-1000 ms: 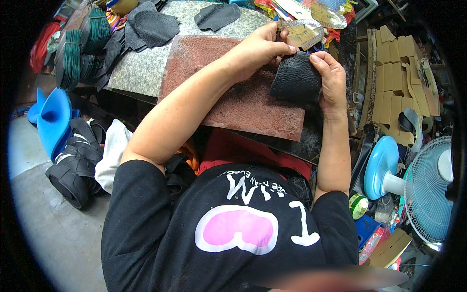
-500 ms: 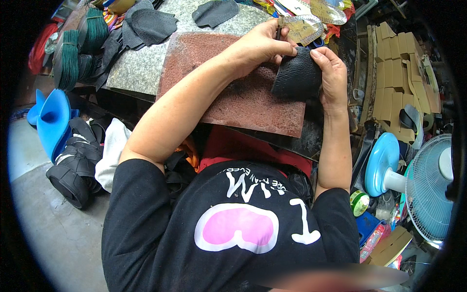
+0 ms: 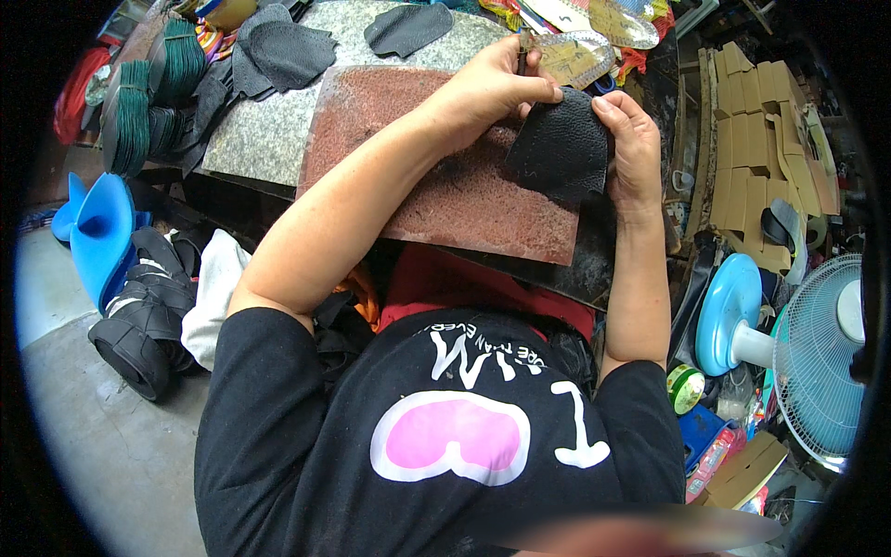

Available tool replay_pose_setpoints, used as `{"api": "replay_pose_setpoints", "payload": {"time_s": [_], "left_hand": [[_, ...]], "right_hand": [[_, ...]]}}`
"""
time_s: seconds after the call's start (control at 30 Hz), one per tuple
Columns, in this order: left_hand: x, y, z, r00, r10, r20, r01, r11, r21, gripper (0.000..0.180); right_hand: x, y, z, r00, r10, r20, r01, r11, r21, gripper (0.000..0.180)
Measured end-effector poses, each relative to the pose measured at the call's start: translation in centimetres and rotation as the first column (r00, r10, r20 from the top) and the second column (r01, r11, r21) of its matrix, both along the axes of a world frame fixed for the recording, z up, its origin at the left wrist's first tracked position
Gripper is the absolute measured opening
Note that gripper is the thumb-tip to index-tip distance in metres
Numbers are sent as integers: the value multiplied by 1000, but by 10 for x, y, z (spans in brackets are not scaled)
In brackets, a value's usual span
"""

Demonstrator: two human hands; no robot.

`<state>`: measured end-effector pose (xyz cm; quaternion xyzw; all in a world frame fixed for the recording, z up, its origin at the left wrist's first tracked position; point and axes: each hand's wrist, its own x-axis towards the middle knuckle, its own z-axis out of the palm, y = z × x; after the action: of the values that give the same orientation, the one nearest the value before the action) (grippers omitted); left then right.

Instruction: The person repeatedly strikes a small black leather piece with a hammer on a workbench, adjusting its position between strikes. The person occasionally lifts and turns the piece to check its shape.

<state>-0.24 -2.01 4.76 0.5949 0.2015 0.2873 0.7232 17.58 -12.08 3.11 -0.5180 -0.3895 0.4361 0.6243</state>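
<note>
A black grained leather piece point(image 3: 560, 147) is stretched between my two hands above the far right part of a rough reddish-brown board point(image 3: 464, 209). My left hand point(image 3: 509, 85) is closed, its thumb and fingers pinching the leather's upper left edge. A slim dark tool point(image 3: 522, 61) stands up among the left fingers; its lower part is hidden. With thumb and fingers, my right hand point(image 3: 635, 148) pinches the leather's upper right edge. Beyond the hands lies a clear template point(image 3: 574, 58) with a marked rim.
More black leather pieces point(image 3: 283, 51) lie on the speckled grey tabletop point(image 3: 260, 130), with bundles of dark green cord point(image 3: 127, 116) at the left. Blue moulded shapes point(image 3: 104, 218) and black shoes point(image 3: 148, 325) stand on the floor. Stacked cardboard boxes point(image 3: 747, 139) and a fan point(image 3: 821, 357) are at the right.
The leather piece has turned a little, its lower edge swinging left and showing more of its face. Both hands keep their hold, the left having shifted slightly leftward.
</note>
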Motion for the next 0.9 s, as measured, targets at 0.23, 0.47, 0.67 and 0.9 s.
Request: {"api": "replay_pose_setpoints", "payload": {"time_s": [0.23,0.47,0.67,0.9], "left_hand": [[2,-1,-1,999,30,10,-30,1000,8,31],[5,0,-5,999,41,17,-43,993,109,30],[8,-1,-6,999,-40,-4,40,997,62,33],[4,0,-3,998,-44,52,44,999,-16,29]], "right_hand": [[-1,1,1,1000,-23,12,23,1000,-9,12],[-1,1,4,999,34,7,-34,999,-16,8],[8,3,9,957,-96,-275,126,987,95,13],[7,1,6,982,-79,-172,86,996,30,21]]}}
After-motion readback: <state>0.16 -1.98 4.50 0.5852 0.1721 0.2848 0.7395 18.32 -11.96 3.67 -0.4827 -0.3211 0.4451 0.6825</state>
